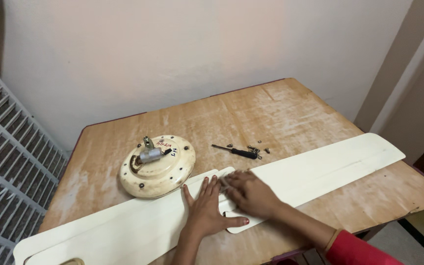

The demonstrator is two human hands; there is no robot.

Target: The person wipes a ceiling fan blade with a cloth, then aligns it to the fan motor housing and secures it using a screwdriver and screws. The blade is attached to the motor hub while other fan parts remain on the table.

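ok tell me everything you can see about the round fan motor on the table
The fan motor is a round, shallow, cream-coloured housing that looks like painted metal, grubby and worn. It lies flat on the wooden table, left of centre. A short metal shaft with a grey fitting sticks up from its middle, tilted. Small screws and holes ring its top, and there are red and black marks on it. Its lower right edge meets the left fan blade. Neither of the hands touches it.

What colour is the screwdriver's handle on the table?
Black, seen in the head view: the screwdriver lies beside small screws.
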